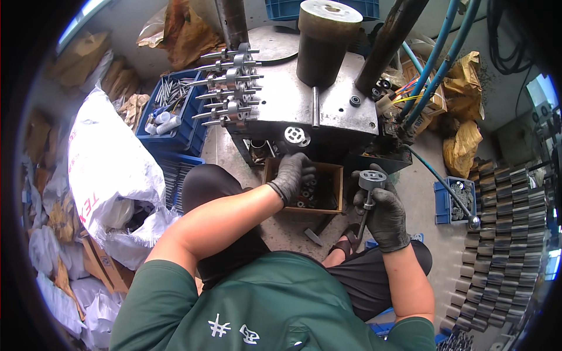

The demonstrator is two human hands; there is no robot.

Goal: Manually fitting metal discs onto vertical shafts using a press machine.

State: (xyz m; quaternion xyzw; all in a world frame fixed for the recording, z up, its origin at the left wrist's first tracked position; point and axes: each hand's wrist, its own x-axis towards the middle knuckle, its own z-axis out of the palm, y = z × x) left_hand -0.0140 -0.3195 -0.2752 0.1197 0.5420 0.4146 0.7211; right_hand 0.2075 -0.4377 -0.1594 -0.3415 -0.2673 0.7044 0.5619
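Note:
My right hand (386, 216), in a dark grey glove, is closed around a rotor (372, 180), a slotted metal cylinder on a shaft that points down. My left hand (293, 176), gloved too, is over the near-left side of a wooden box (335, 186), its fingers loosely bent and apart; I see nothing in them. Dark and metal small parts lie in the box. Just beyond the left hand, a round slotted metal piece (294, 136) shows at the front edge of the press table (275, 108). Several rotors with shafts (233, 79) lie in a row along the table's left side.
A thick press ram (321, 50) and a steel pin (316, 108) stand over the table. Blue bins (192, 126) and a white sack (111, 169) are at left. A hammer (314, 236) lies on the floor. At right are a ball-ended lever (473, 221) and stacked metal cylinders (497, 234).

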